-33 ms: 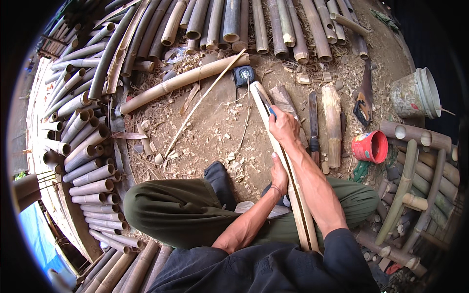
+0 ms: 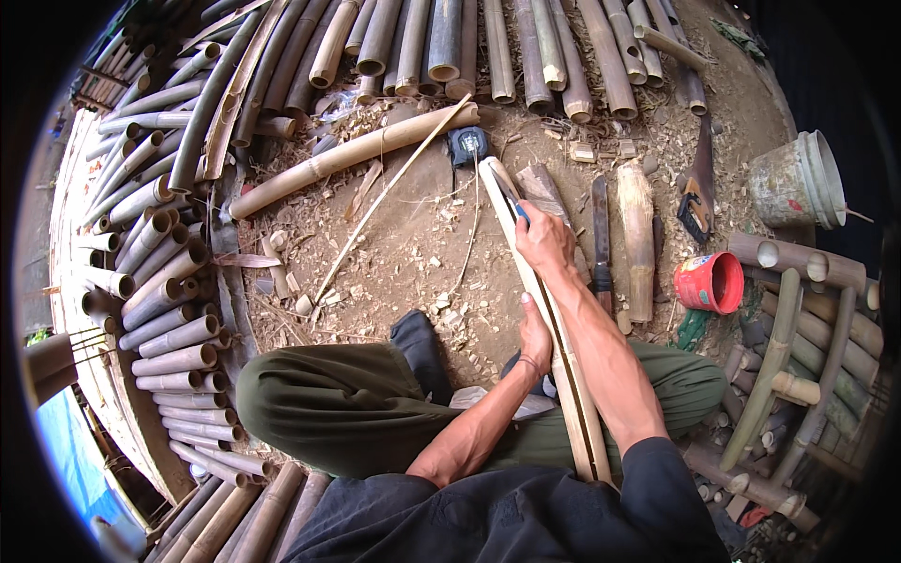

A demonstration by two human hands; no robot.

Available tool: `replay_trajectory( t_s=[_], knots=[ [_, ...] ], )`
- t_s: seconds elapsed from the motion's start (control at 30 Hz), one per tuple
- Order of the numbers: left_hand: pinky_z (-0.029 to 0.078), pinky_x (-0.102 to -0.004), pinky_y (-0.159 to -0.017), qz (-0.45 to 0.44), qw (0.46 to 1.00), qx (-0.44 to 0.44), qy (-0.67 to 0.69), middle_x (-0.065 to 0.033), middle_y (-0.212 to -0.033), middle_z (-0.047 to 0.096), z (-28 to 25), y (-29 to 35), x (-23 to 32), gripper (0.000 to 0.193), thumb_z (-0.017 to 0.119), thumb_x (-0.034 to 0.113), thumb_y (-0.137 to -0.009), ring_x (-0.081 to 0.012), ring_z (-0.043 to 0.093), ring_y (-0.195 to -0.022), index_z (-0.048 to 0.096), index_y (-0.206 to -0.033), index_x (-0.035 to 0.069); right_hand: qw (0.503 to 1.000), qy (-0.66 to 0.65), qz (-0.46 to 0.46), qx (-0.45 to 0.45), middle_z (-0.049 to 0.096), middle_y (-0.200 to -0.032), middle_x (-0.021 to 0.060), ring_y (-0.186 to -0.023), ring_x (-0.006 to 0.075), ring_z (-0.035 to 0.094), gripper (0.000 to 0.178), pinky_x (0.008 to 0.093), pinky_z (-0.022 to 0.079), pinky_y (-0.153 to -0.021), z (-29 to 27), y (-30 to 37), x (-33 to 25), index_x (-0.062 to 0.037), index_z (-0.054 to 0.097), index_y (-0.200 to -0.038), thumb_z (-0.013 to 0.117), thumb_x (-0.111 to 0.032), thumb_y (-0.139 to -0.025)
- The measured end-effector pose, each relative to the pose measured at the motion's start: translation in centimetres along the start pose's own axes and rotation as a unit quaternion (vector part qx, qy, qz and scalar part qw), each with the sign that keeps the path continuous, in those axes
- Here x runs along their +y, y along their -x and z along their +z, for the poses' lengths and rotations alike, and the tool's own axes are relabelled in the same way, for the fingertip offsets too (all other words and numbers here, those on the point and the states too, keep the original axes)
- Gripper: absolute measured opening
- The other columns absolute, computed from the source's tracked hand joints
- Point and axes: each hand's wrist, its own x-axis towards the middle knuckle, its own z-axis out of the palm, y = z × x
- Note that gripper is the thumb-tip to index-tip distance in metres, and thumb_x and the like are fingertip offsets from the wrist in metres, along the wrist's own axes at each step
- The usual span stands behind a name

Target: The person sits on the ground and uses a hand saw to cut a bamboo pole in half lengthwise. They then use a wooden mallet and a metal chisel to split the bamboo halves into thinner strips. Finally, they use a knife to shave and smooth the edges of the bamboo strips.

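A long pale bamboo pole (image 2: 563, 361) with a dark lengthwise slit slants from my lap out over the ground. My left hand (image 2: 536, 336) is closed on its left side, about midway along. Farther up the pole, my right hand (image 2: 546, 242) is wrapped round a small blue-handled blade (image 2: 522, 214), whose thin end lies at the slit near the pole's far end. My right palm hides most of its handle. Just past that end sits a black tape measure (image 2: 467, 146).
Right of the pole lie a machete (image 2: 602, 235), a peeled bamboo piece (image 2: 636, 239) and a handsaw (image 2: 696, 202). A red pail (image 2: 710, 282) and a grey bucket (image 2: 798, 178) stand farther right. Stacked bamboo (image 2: 178, 330) lines the left. A thick bamboo length (image 2: 352, 159) lies ahead among chips.
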Motion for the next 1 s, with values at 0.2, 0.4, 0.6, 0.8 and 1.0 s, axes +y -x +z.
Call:
replay_trajectory(
  t_s=[0.2,0.4,0.6,0.8,1.0],
  knots=[
    [0.049,-0.0384,-0.099,-0.002,0.998,-0.052,0.025,-0.0169,-0.128,0.058,0.4,3.0,0.8,0.088,0.027,0.072,-0.094,-0.0264,0.059,-0.115,0.044,-0.139,-0.003,0.999,0.027,0.02,-0.029,0.071,-0.098,0.02,-0.083,0.0362,0.07,0.032,0.0452,0.056,-0.073,-1.1,-1.2,-0.7,-0.0088,0.066,-0.118,0.053,-0.022,-0.091],
    [0.058,-0.0386,-0.051,-0.013,0.974,-0.173,0.144,-0.0089,-0.078,0.059,-0.6,2.5,0.3,0.061,0.044,0.065,-0.094,-0.0244,0.066,-0.059,0.053,-0.106,0.006,0.993,-0.084,-0.076,0.016,0.055,-0.129,0.0233,-0.11,0.0403,0.061,0.048,0.044,0.051,-0.091,-12.9,10.5,-4.1,-0.0108,0.044,-0.137,0.056,-0.008,-0.091],
    [0.057,-0.0379,-0.05,-0.023,0.983,-0.148,0.106,-0.0098,-0.077,0.059,0.7,2.7,-0.2,0.068,0.047,0.068,-0.091,-0.0251,0.066,-0.059,0.055,-0.107,0.003,0.998,-0.043,-0.017,0.03,0.061,-0.108,0.0199,-0.095,0.0383,0.062,0.043,0.0422,0.05,-0.082,-15.4,21.2,2.9,-0.006,0.055,-0.131,0.058,-0.006,-0.089],
    [0.056,-0.0337,-0.068,0.068,0.992,-0.101,0.019,-0.0095,-0.09,0.064,1.3,1.3,-1.6,0.069,0.045,0.066,-0.093,-0.0185,0.064,-0.076,0.059,-0.113,0.001,0.999,-0.018,0.035,-0.015,0.059,-0.095,0.0159,-0.085,0.034,0.061,0.039,0.0403,0.05,-0.075,-13.0,26.7,5.3,-0.0054,0.06,-0.127,0.061,-0.007,-0.088],
    [0.048,-0.0347,-0.078,0.103,0.991,-0.041,-0.074,-0.012,-0.091,0.064,1.5,-0.5,-2.5,0.077,0.042,0.068,-0.094,-0.0187,0.058,-0.084,0.062,-0.105,-0.006,0.999,0.031,0.035,0.005,0.059,-0.093,0.0131,-0.077,0.0365,0.062,0.036,0.0432,0.051,-0.068,-11.0,24.6,6.0,-0.0101,0.062,-0.124,0.061,-0.009,-0.089]
  ],
)
